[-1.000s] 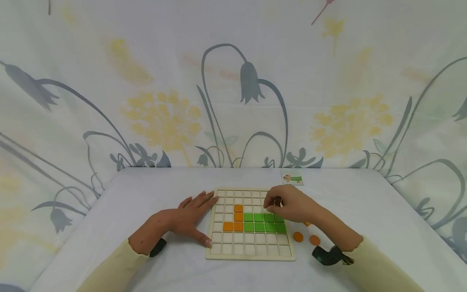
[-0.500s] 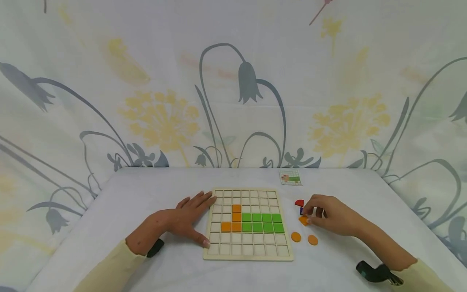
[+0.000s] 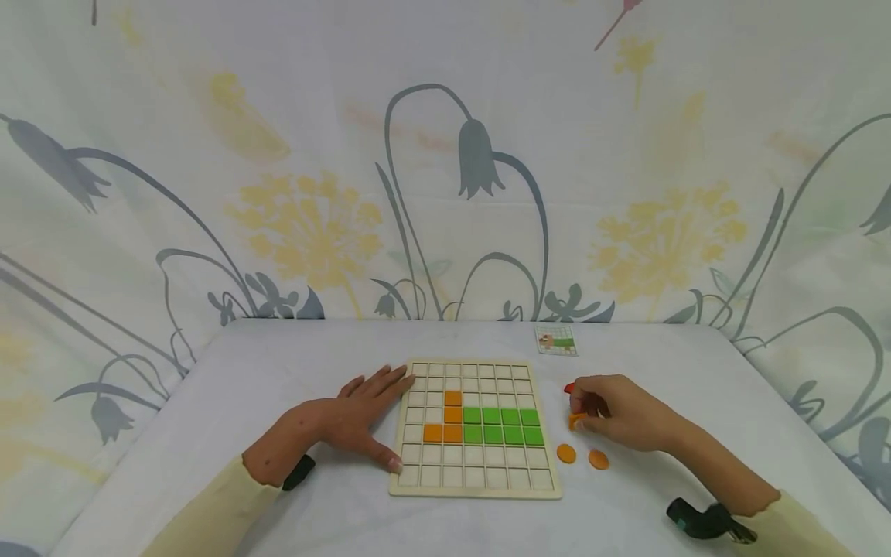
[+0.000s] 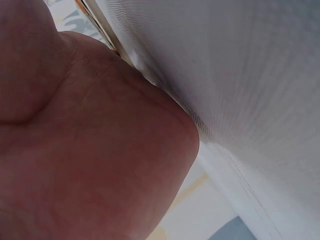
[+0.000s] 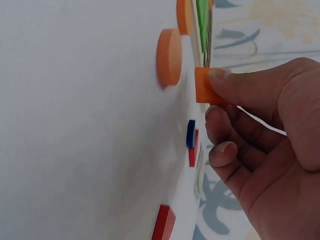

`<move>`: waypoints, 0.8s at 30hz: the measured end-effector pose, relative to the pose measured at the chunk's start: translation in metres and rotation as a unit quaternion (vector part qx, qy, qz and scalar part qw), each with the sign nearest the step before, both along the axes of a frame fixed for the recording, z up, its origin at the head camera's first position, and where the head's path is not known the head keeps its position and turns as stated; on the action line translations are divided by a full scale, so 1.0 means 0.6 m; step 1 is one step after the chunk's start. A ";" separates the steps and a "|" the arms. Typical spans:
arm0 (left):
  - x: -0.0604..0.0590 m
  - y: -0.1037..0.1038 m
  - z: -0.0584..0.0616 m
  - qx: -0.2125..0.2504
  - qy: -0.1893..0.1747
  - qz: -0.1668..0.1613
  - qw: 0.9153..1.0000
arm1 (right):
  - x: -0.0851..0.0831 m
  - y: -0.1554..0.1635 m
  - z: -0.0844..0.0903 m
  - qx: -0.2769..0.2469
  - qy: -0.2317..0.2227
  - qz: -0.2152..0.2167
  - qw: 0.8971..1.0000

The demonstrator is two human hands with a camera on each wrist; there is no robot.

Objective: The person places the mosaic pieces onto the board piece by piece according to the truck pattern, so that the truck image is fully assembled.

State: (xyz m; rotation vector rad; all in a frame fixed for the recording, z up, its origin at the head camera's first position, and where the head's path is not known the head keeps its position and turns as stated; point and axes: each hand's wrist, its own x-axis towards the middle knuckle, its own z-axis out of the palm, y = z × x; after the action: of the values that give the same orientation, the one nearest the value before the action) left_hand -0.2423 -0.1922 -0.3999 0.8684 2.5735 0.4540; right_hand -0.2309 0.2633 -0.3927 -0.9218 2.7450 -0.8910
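Taking the board's centre as the clock's middle, the left hand (image 3: 362, 422) lies spread at nine o'clock, fingertips and thumb touching the board (image 3: 475, 492) at its rim. In its cells sit four orange tiles (image 3: 453, 415), with eight green tiles (image 3: 491, 416) at their three o'clock. The picture card (image 3: 556, 340) lies between one and two, two orange discs (image 3: 566, 454) between three and four, a red piece (image 3: 569, 388) towards two. At three o'clock the right hand (image 3: 619, 414) pinches an orange square (image 5: 202, 85) just off the board. The step seems to be picking up this square; next calls for carrying it towards nine and laying it flat in a cell. Which cell, I cannot tell.
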 end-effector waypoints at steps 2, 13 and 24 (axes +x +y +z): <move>0.000 0.000 0.001 0.001 0.000 -0.001 1.000 | 0.001 -0.017 0.005 -0.021 0.008 0.007 1.000; -0.010 -0.010 -0.027 0.046 0.007 -0.017 0.999 | -0.014 -0.148 0.002 -0.092 0.001 0.035 0.995; -0.002 0.001 0.000 -0.006 -0.006 -0.001 1.000 | -0.020 -0.278 -0.005 -0.091 -0.012 0.051 0.994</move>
State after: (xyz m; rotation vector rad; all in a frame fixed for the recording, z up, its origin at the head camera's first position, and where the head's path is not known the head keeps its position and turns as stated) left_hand -0.2432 -0.1915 -0.3997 0.8613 2.5625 0.4422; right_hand -0.2431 0.0966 -0.3958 -1.0628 2.6035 -1.1395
